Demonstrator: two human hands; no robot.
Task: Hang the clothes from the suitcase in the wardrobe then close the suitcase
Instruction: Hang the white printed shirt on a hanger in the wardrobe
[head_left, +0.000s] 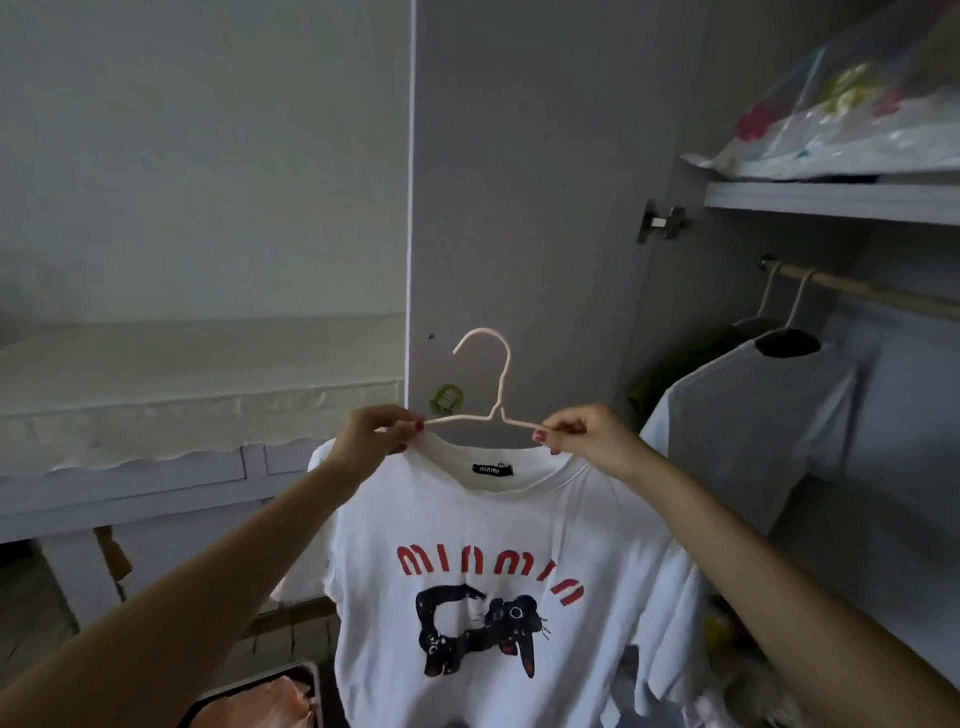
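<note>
T-shirt (498, 571) on hanger (485, 384), wardrobe rail (872, 291) right, perhaps unobstructed

dim room, pale wall (197, 156), grey bed frame (130, 483).

We have one view only, a wide-angle camera worn on the person's head, so no second view shares any part of the scene. We look forward and slightly down along both outstretched forearms, close enough that the left hand (375, 432) and right hand (582, 434) sit near the middle of our frame. We face the open wardrobe door (524, 208) head-on; the hanging rail (872, 291) lies off to our right, a bed (197, 374) to our left. Straight edges bow towards the borders.
</note>
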